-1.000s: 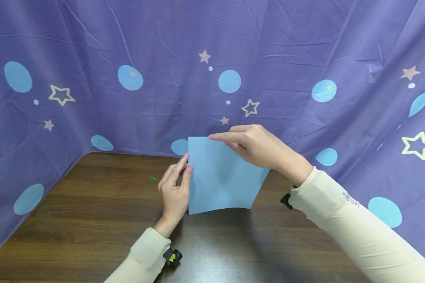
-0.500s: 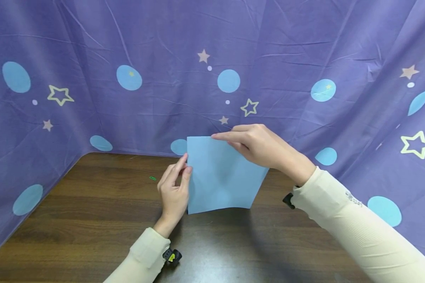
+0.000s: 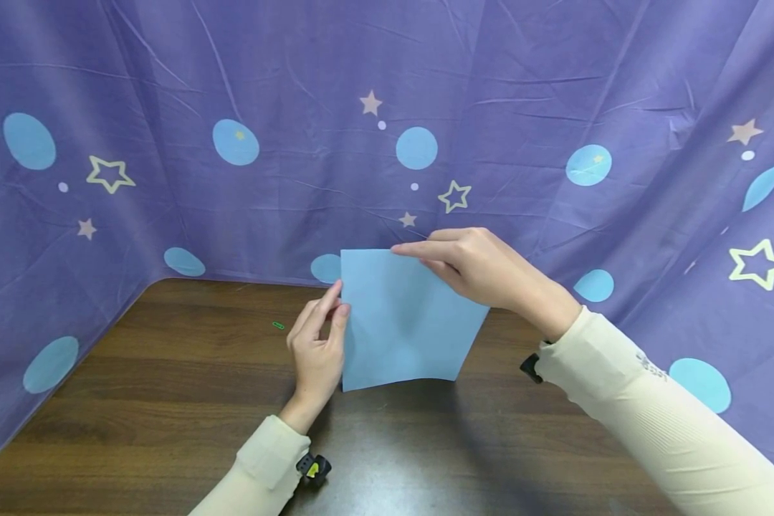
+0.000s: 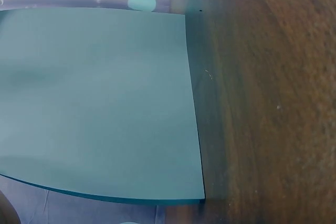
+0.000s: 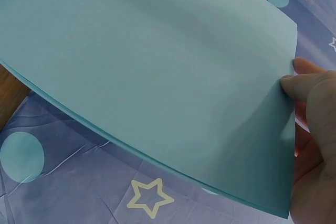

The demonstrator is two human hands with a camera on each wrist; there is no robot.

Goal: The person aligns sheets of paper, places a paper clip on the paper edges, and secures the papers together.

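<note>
A light blue sheet of paper (image 3: pixel 419 322) stands upright over the table, slightly bowed, its long side edges showing thin layers in the right wrist view. My left hand (image 3: pixel 316 344) holds its left edge, thumb in front and index fingertip along the side. At the top edge, my right hand (image 3: pixel 474 265) pinches the paper, its index finger stretched along the edge. The right wrist view shows the right thumb (image 5: pixel 299 84) on the front face. A green paper clip (image 3: pixel 278 325) lies on the table left of the left hand.
The brown wooden table (image 3: pixel 155 401) runs back to a purple curtain (image 3: pixel 309 107) printed with stars and blue dots, which hangs behind and at both sides. Each wrist carries a small black device, such as the left one (image 3: pixel 314 468).
My right hand has slid a little to the right along the paper's top edge. The left hand and the paper have stayed in place.
</note>
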